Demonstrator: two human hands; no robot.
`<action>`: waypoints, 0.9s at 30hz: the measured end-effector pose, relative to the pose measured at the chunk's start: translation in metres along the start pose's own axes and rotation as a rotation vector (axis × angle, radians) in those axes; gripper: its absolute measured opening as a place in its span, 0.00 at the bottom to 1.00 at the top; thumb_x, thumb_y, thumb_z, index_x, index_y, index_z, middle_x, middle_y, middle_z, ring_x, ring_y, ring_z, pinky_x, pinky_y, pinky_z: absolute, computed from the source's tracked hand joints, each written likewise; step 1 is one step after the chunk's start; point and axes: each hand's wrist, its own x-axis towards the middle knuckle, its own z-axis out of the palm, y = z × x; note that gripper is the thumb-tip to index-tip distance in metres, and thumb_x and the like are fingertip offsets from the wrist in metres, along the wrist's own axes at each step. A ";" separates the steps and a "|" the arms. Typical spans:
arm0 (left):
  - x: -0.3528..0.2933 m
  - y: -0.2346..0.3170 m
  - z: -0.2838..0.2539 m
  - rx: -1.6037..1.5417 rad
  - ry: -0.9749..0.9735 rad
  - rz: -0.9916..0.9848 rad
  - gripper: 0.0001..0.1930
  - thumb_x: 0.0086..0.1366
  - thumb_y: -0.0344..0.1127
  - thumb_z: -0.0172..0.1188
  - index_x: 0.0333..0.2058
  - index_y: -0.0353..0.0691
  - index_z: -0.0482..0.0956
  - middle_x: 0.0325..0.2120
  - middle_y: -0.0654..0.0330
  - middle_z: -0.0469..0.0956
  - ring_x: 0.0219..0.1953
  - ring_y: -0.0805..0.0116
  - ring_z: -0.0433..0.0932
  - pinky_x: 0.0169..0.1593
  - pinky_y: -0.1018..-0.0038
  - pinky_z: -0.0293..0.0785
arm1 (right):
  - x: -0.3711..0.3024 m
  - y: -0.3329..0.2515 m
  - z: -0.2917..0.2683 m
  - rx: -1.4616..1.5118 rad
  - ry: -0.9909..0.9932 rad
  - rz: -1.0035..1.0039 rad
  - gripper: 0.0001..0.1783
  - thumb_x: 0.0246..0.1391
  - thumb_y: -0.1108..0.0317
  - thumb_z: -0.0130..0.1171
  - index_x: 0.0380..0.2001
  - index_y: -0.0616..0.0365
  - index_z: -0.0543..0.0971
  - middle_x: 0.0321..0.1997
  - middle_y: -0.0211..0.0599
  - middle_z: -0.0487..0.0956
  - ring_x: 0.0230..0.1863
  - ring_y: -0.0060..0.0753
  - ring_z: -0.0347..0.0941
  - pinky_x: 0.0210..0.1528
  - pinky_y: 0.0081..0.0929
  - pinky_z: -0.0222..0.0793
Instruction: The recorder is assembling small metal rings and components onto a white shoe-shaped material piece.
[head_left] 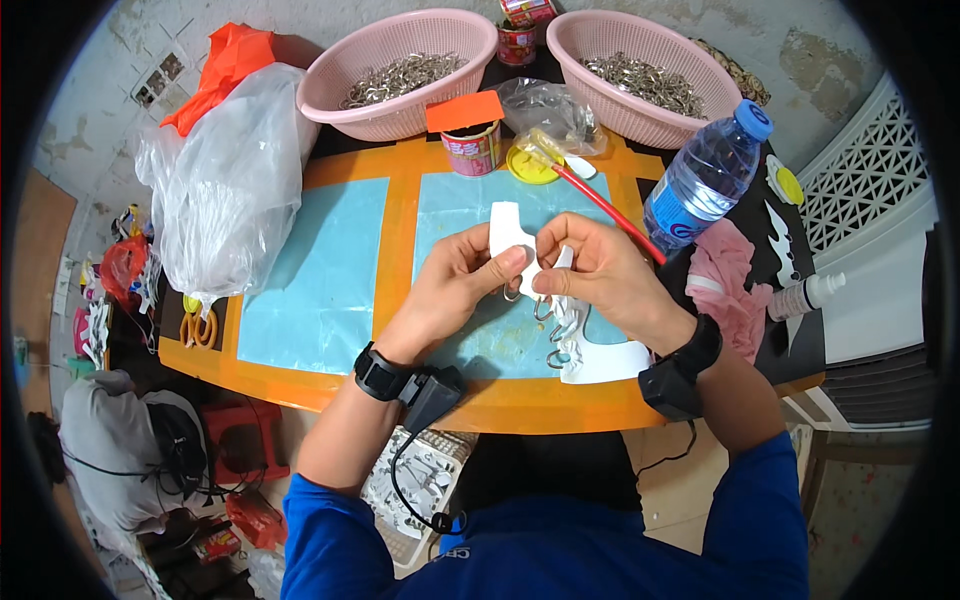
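Observation:
Over the blue mat (310, 280) I hold white pieces with both hands. My left hand (455, 285) pinches a flat, curved white piece (507, 222) between thumb and fingers; its upper end sticks up past my fingertips. Close beside it, my right hand (605, 270) is closed on a gathered white strip (568, 325) with several curved metal hooks (556, 358) along its left side. Below that hand, a wider white end (615, 362) reaches right over the table; whether it is part of the same strip I cannot tell. My fingers hide where the pieces meet.
Two pink baskets (345, 115) (640, 112) of metal hooks stand at the back. Between them are a tub (472, 152) and a red-handled brush (610, 205). A water bottle (705, 175) and pink cloth (722, 270) lie right; a plastic bag (235, 190) and scissors (198, 325) left.

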 end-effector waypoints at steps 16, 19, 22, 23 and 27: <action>-0.001 0.005 0.007 -0.274 0.100 -0.181 0.26 0.79 0.59 0.46 0.51 0.40 0.75 0.38 0.63 0.77 0.38 0.74 0.77 0.43 0.75 0.75 | -0.001 -0.006 -0.004 -0.050 -0.025 0.048 0.11 0.68 0.72 0.61 0.50 0.62 0.76 0.46 0.31 0.81 0.48 0.19 0.78 0.53 0.20 0.72; -0.002 0.005 0.010 -0.309 0.070 -0.168 0.28 0.78 0.62 0.45 0.53 0.41 0.73 0.41 0.60 0.77 0.40 0.69 0.79 0.45 0.71 0.78 | 0.000 -0.005 -0.006 -0.033 -0.022 0.033 0.11 0.67 0.73 0.62 0.49 0.64 0.77 0.46 0.33 0.82 0.48 0.19 0.78 0.53 0.21 0.74; -0.004 0.004 0.004 -0.353 0.050 -0.169 0.28 0.77 0.61 0.47 0.55 0.40 0.72 0.42 0.59 0.78 0.40 0.67 0.79 0.48 0.67 0.79 | -0.001 -0.007 -0.004 -0.022 -0.017 0.013 0.11 0.67 0.74 0.62 0.49 0.65 0.77 0.46 0.33 0.83 0.47 0.20 0.79 0.53 0.22 0.74; -0.004 0.003 0.002 -0.369 0.040 -0.166 0.28 0.77 0.61 0.47 0.55 0.40 0.72 0.43 0.58 0.78 0.40 0.66 0.80 0.49 0.67 0.80 | -0.001 -0.008 -0.003 -0.020 -0.012 0.005 0.10 0.67 0.74 0.62 0.49 0.65 0.77 0.45 0.34 0.83 0.47 0.20 0.79 0.52 0.21 0.74; -0.003 0.000 0.001 -0.448 0.063 -0.129 0.26 0.77 0.57 0.50 0.54 0.37 0.76 0.47 0.55 0.79 0.42 0.55 0.81 0.49 0.53 0.83 | -0.001 -0.009 -0.002 0.002 -0.011 -0.012 0.10 0.66 0.74 0.62 0.48 0.65 0.77 0.45 0.34 0.83 0.46 0.20 0.80 0.52 0.21 0.75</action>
